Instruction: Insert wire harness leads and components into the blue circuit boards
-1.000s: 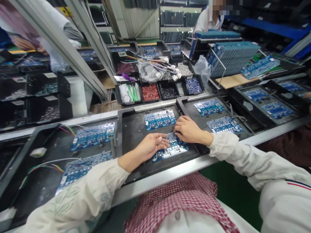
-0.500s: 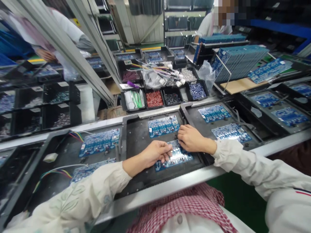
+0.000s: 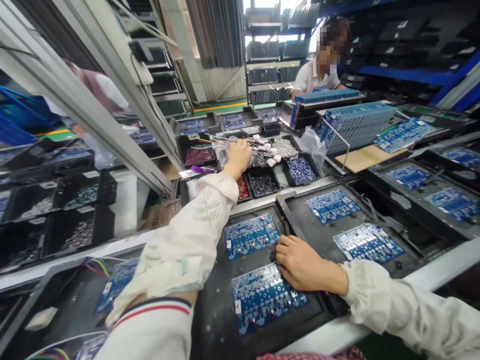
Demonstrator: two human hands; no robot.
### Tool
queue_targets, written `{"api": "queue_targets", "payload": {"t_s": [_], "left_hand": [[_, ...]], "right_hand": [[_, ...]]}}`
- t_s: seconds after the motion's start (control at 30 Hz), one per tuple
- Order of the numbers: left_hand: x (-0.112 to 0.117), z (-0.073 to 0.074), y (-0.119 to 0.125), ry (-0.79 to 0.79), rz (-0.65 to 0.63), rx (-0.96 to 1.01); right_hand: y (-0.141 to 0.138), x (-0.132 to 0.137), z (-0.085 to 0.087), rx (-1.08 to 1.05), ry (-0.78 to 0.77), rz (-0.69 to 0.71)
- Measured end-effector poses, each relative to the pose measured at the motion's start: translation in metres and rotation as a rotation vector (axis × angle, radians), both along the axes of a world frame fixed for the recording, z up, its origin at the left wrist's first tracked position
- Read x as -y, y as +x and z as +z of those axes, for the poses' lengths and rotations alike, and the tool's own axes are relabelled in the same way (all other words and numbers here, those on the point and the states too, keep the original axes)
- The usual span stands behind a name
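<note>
Blue circuit board (image 3: 266, 300) lies flat in a black fixture tray (image 3: 212, 320), with the right hand (image 3: 305, 265) half-curled against its upper edge, gripping nothing. The left hand (image 3: 238, 159) reaches forward, fingers curled over coloured wires (image 3: 221, 145) above a black parts bin (image 3: 179, 150), grip unclear. Beyond sits a co-worker (image 3: 318, 70).

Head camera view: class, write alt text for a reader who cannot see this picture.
A person's bare left hand is at a bundle of multicoloured wires with white connectors, among black bins of small electronic components. The bare right hand rests on a blue printed circuit board in a black tray.
</note>
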State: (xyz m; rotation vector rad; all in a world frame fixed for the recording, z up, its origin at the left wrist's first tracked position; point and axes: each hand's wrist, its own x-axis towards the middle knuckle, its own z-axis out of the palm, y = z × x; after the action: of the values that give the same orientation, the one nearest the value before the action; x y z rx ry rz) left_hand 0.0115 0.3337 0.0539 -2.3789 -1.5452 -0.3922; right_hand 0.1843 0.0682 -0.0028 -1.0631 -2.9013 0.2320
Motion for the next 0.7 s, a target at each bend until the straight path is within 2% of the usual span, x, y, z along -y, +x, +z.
{"api": "queue_targets", "payload": {"t_s": [0.1, 0.17, 0.23, 0.3, 0.37, 0.43, 0.47, 0.5, 0.57, 0.6, 0.63, 0.7], "left_hand": [[-0.005, -0.011, 0.009, 0.002, 0.031, -0.077], [-0.010, -0.011, 0.003, -0.034, 0.016, -0.057], [-0.008, -0.003, -0.012, -0.080, -0.028, 0.021], [0.007, 0.014, -0.033, -0.067, -0.089, 0.191], [0.041, 0.039, -0.059, 0.063, -0.161, 0.449], [0.094, 0.061, -0.081, 0.263, -0.198, 0.724], [0.124, 0.068, -0.088, 0.322, -0.186, 0.829], [0.153, 0.069, -0.094, 0.316, -0.159, 0.936], [0.201, 0.058, -0.098, 0.036, -0.114, 1.181], [0.218, 0.046, -0.097, -0.202, -0.094, 1.307], [0.230, 0.032, -0.096, -0.426, -0.075, 1.409], [0.243, 0.005, -0.094, -0.645, -0.033, 1.557]], "right_hand": [[-0.003, 0.000, 0.001, 0.017, 0.006, 0.084], [-0.004, 0.000, 0.000, 0.023, 0.003, 0.123], [-0.001, -0.001, 0.003, 0.013, -0.002, 0.108], [0.008, -0.006, 0.010, -0.042, -0.017, 0.068], [0.021, -0.017, 0.024, -0.164, -0.028, -0.012], [0.031, -0.034, 0.041, -0.335, -0.009, -0.147], [0.031, -0.043, 0.049, -0.419, 0.011, -0.210], [0.028, -0.051, 0.057, -0.494, 0.024, -0.252], [0.008, -0.065, 0.066, -0.608, -0.017, -0.262], [-0.007, -0.069, 0.067, -0.640, -0.092, -0.224], [-0.024, -0.071, 0.067, -0.650, -0.202, -0.160], [-0.057, -0.069, 0.061, -0.605, -0.469, -0.019]]}}
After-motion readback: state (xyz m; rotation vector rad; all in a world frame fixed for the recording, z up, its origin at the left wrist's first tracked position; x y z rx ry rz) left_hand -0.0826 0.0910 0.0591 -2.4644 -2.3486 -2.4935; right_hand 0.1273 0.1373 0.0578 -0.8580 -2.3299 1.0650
